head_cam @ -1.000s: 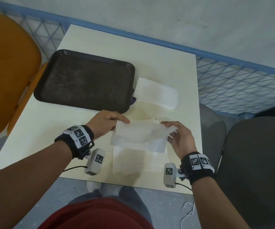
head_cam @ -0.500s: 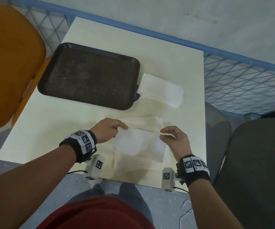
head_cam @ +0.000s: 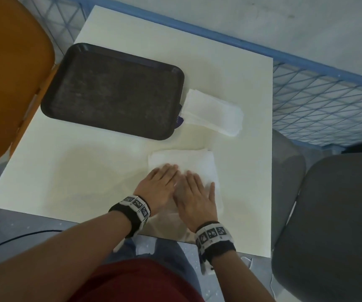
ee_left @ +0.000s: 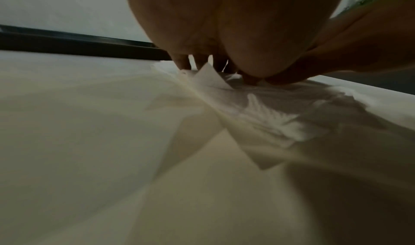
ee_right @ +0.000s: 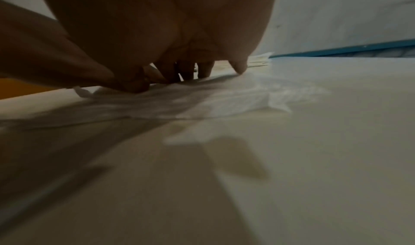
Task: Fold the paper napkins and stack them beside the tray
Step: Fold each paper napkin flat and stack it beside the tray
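A white paper napkin [head_cam: 188, 162] lies on the cream table [head_cam: 88, 177] near its front edge, on top of other loose napkins. Both hands lie flat on it side by side, fingers straight: my left hand [head_cam: 160, 184] on its left half, my right hand [head_cam: 195, 192] on its right half. The wrist views show the napkin [ee_left: 265, 117] [ee_right: 224, 99] pressed down under the fingers [ee_left: 184, 62] [ee_right: 204, 69]. A stack of folded napkins [head_cam: 213, 111] rests against the right end of the dark brown tray [head_cam: 110, 92].
An orange chair [head_cam: 10, 73] stands left of the table, a grey chair [head_cam: 332, 225] to the right. A blue wire fence [head_cam: 319, 94] runs behind the table. The table's front edge is close to my wrists.
The napkin that both hands held up by its corners has been laid down on the table. Both hands have let go and now press flat on it.
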The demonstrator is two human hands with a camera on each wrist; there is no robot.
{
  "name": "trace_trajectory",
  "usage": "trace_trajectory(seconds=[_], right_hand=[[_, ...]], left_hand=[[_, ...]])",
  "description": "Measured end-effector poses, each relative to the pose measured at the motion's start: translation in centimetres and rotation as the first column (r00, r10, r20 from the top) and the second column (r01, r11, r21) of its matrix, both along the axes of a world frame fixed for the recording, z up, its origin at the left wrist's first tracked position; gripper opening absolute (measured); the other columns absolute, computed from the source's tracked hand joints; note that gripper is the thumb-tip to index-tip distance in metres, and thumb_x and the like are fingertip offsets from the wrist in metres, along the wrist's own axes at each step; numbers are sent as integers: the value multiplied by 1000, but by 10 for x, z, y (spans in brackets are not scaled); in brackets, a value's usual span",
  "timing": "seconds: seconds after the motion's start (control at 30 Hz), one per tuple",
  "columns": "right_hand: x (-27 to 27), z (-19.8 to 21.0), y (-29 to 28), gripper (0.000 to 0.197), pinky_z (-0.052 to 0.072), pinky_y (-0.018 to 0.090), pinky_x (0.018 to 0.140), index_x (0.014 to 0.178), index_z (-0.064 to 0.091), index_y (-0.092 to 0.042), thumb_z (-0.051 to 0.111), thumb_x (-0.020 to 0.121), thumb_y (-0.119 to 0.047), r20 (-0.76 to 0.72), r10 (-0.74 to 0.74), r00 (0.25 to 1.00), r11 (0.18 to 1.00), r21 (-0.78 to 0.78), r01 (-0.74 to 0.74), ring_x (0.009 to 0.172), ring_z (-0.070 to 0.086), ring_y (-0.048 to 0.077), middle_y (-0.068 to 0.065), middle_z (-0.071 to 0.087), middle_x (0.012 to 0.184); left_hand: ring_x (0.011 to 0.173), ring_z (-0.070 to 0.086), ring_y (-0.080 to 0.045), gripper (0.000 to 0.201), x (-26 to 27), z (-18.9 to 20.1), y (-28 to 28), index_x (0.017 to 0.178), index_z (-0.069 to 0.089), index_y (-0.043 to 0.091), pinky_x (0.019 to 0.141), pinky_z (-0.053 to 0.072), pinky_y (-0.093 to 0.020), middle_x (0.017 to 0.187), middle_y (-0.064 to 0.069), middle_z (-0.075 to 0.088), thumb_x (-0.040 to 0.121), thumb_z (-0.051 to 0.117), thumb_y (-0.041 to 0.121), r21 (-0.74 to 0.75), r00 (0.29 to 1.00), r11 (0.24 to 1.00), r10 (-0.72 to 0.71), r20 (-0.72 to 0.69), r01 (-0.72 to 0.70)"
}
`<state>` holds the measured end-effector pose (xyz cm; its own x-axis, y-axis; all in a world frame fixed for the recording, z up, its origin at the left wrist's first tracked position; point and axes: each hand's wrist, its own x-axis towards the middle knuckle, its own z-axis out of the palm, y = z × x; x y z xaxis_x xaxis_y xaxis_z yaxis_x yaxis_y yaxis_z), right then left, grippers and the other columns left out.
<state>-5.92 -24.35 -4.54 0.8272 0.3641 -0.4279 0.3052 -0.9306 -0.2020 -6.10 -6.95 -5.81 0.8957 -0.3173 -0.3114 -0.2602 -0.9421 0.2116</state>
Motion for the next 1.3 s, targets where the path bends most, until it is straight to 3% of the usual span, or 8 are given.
trace_trajectory(seconds=[0.2,0.3,0.43,0.63,0.73,0.9,1.03,1.3], right_hand=[[9,4,-41,69,-5,62,122,161,-2,-26,8,102,-60,-39,-142,989,988,-72,139,156,-12,19,-12,-12,168],[17,9,-40,67,-4,61,122,160,12,-24,13,102,-60,-22,-136,990,990,-26,136,156,-2,21,-9,3,169],[30,14,-34,63,5,57,124,153,34,-23,30,102,-59,85,-180,980,979,114,170,152,21,23,-2,32,161],[59,22,-28,18,37,50,113,112,70,-21,60,98,-27,24,-137,990,921,370,118,106,67,21,-4,72,111],[85,48,-36,24,46,30,102,118,71,-14,59,101,-25,-74,-155,985,895,412,172,108,66,22,2,72,118],[157,79,-56,26,37,15,95,122,71,-20,59,101,-30,-126,-262,957,854,431,291,116,62,17,0,70,125],[228,88,-58,20,42,24,87,109,71,-28,62,97,-42,-69,-318,946,856,408,317,102,60,12,-7,71,111],[315,66,-42,27,44,27,88,112,72,-24,59,98,-42,-10,-310,951,895,333,296,111,65,26,3,73,117]], left_hand=[[121,48,-28,41,19,13,7,139,45,22,97,43,-44,139,-1,48,100,42,32,-17,994,995,103,39,-103],[109,51,-22,30,40,23,10,122,54,27,91,42,-38,119,5,55,96,50,41,-119,953,946,293,-84,-301],[94,54,-17,9,55,37,13,89,61,29,82,45,-32,92,9,55,91,61,38,-296,939,895,290,-184,-335],[91,47,-2,14,60,57,27,80,60,39,81,38,-18,93,17,57,81,74,42,-566,938,752,320,-136,-338],[96,53,-4,17,64,49,34,100,66,35,84,43,-20,106,16,60,88,65,47,-591,860,647,477,-179,-482],[117,48,-25,47,73,29,37,136,51,25,99,43,-39,135,-1,49,93,58,41,-166,862,848,482,-156,-504],[104,51,-21,29,80,30,34,115,60,29,87,43,-36,112,4,56,90,60,45,-97,884,879,462,-68,-467],[79,48,-11,13,84,40,35,84,57,29,79,43,-30,83,14,58,86,70,28,-254,869,834,492,-59,-489]])
